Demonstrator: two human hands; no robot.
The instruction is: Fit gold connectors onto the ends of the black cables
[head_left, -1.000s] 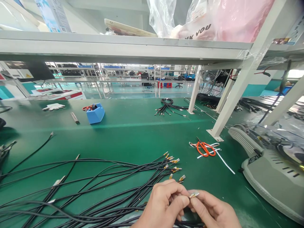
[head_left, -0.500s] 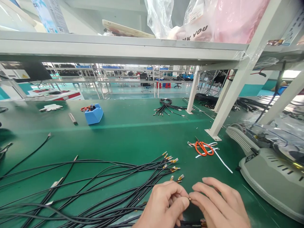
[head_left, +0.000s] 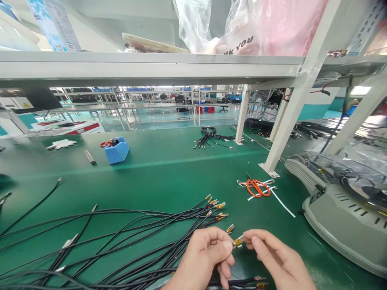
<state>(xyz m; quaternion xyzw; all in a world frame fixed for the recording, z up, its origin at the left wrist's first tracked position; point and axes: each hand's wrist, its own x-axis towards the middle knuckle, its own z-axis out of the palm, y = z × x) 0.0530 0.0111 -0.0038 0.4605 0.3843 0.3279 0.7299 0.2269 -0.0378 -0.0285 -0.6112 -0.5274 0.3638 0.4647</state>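
My left hand (head_left: 208, 251) is closed, thumb and forefinger pinching a black cable just behind its end. From that pinch sticks out a small metal connector (head_left: 239, 241) with amber tape around it. The fingertips of my right hand (head_left: 276, 253) are closed at the connector's far end; the exact contact is partly hidden. Left of and below my hands spreads a bundle of black cables (head_left: 142, 225), several of them ending in similar amber-taped connectors (head_left: 222, 205). More cable ends (head_left: 261, 285) lie beneath my hands at the lower edge.
Orange-handled scissors (head_left: 258, 188) lie on white strips. On the right stands a grey-green machine (head_left: 341, 225) with a reel. A blue holder (head_left: 117, 151), a white glove (head_left: 61, 144) and a coiled cable bundle (head_left: 208, 137) lie farther back. Shelf posts (head_left: 286, 121) rise from the green bench.
My right hand has drawn slightly away from my left and its fingers have curled in. The amber-taped connector now shows between the hands. The view has shifted a little.
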